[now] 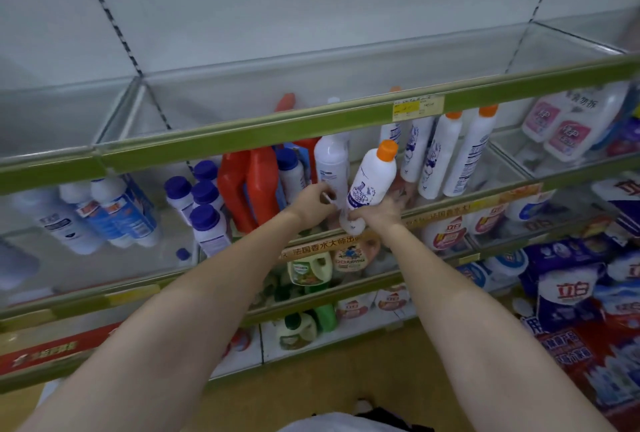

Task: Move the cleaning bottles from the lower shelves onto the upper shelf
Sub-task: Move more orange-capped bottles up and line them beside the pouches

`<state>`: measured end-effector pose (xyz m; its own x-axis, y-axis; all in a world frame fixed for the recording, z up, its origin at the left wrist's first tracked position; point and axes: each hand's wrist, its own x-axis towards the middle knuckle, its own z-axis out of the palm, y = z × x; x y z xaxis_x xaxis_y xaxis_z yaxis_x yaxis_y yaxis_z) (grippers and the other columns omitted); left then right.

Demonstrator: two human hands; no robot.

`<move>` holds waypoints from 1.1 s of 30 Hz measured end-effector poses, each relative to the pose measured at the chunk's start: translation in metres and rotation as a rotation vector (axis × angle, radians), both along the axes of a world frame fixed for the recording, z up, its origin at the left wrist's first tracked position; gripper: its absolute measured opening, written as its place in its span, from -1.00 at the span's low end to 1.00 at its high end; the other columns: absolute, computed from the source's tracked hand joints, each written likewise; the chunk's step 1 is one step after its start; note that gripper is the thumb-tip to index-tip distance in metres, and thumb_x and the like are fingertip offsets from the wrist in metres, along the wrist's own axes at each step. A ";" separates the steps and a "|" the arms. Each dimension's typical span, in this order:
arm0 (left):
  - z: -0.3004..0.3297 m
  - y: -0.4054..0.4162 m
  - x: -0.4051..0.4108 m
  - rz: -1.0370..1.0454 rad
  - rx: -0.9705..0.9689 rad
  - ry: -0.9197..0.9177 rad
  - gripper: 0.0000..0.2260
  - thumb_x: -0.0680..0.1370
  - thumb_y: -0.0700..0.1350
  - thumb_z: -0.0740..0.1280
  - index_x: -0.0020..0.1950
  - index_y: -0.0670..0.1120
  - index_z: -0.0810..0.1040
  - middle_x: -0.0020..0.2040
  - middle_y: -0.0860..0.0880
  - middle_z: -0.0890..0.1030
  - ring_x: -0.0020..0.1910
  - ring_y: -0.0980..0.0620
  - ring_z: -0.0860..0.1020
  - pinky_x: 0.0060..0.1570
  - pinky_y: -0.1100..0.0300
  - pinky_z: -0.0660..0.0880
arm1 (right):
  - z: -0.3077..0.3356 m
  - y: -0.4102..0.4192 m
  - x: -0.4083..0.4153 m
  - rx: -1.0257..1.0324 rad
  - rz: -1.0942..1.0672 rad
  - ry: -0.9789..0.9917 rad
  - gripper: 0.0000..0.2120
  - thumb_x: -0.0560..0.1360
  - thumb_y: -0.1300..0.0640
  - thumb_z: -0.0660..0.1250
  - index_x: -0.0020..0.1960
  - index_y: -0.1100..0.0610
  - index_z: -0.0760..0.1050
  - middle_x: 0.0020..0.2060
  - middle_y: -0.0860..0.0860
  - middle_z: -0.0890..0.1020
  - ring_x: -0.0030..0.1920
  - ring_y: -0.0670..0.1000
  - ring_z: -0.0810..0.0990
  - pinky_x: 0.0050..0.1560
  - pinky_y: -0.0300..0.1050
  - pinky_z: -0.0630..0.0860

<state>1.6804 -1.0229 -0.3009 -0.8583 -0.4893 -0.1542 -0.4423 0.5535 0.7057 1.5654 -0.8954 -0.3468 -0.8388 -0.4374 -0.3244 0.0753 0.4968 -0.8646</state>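
My right hand [382, 212] grips the base of a white bottle with an orange cap [375, 179], tilted and lifted off the second shelf. My left hand [317, 199] grips the lower part of a taller white bottle [331, 163] just to its left. Three more orange-capped white bottles [450, 154] stand on the same shelf to the right. The upper shelf [277, 92], with a glass front and a green rail [263, 135], holds no bottles in its middle bay.
Red jugs [247, 186] and several purple-capped white bottles [204, 203] stand left of my hands. White and blue bottles [114, 213] lie further left. Pink-labelled refill bags [561, 123] sit at right. Lower shelves hold green bottles [308, 269] and detergent packs [568, 293].
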 end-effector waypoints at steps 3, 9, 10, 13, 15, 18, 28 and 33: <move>0.004 -0.005 0.033 0.004 0.107 0.029 -0.76 0.59 -0.15 0.40 0.23 -0.15 0.51 0.05 -0.06 0.60 -0.09 -0.01 0.61 -0.22 0.24 0.55 | 0.005 0.003 0.040 0.007 -0.002 -0.134 -0.45 0.21 0.26 0.59 0.17 0.14 0.55 0.06 0.07 0.66 0.05 0.13 0.61 0.09 0.05 0.63; -0.005 -0.014 0.108 -0.061 0.354 0.078 -0.62 0.51 -0.10 0.51 0.27 -0.12 0.54 0.12 -0.06 0.64 0.06 -0.03 0.62 -0.01 0.16 0.57 | 0.006 0.015 0.132 0.071 0.184 -0.315 -0.55 0.27 0.41 0.51 0.12 0.16 0.55 0.06 0.12 0.70 0.05 0.17 0.67 0.06 0.17 0.66; -0.008 -0.016 0.120 -0.083 0.412 0.057 -0.60 0.49 -0.08 0.53 0.28 -0.10 0.53 0.13 -0.06 0.64 0.08 -0.02 0.63 0.02 0.14 0.58 | 0.004 0.019 0.148 0.089 0.216 -0.317 -0.55 0.27 0.40 0.51 0.12 0.15 0.56 0.06 0.11 0.70 0.04 0.17 0.67 0.05 0.16 0.67; -0.022 -0.015 0.153 -0.130 0.569 0.002 -0.56 0.46 -0.02 0.55 0.29 -0.04 0.55 0.17 -0.03 0.66 0.14 -0.03 0.64 0.19 0.00 0.57 | -0.005 0.026 0.190 0.178 0.297 -0.370 -0.55 0.27 0.33 0.52 0.13 0.13 0.57 0.05 0.09 0.71 0.02 0.15 0.68 0.03 0.14 0.66; -0.031 -0.010 0.174 -0.123 0.670 0.008 -0.60 0.50 -0.05 0.51 0.31 -0.01 0.54 0.20 -0.03 0.67 0.18 -0.04 0.64 0.24 -0.04 0.54 | -0.013 0.029 0.216 0.215 0.350 -0.421 -0.50 0.24 0.31 0.52 0.16 0.12 0.56 0.04 0.09 0.72 0.03 0.17 0.69 0.03 0.15 0.65; -0.043 -0.003 0.202 -0.062 0.801 0.028 -0.55 0.52 -0.10 0.49 0.39 -0.05 0.50 0.19 -0.07 0.68 0.16 -0.07 0.66 0.21 -0.04 0.56 | -0.023 0.031 0.250 0.185 0.404 -0.490 -0.51 0.30 0.40 0.46 0.19 0.12 0.55 0.08 0.10 0.70 0.11 0.20 0.65 0.05 0.13 0.67; -0.072 0.001 0.249 0.346 0.883 0.062 -0.52 0.45 -0.07 0.56 0.28 -0.23 0.54 0.03 -0.16 0.72 0.01 -0.15 0.70 0.13 -0.14 0.61 | -0.042 0.030 0.285 0.227 0.537 -0.589 -0.47 0.33 0.30 0.36 0.30 0.18 0.44 0.15 0.18 0.66 0.16 0.21 0.64 0.25 0.16 0.57; -0.075 0.007 0.255 0.470 0.898 0.063 -0.51 0.45 -0.08 0.56 0.29 -0.24 0.52 0.04 -0.17 0.70 -0.02 -0.15 0.70 0.03 -0.10 0.65 | -0.051 0.027 0.283 0.251 0.585 -0.576 -0.51 0.33 0.30 0.32 0.27 0.19 0.46 0.14 0.18 0.66 0.15 0.22 0.63 0.25 0.16 0.56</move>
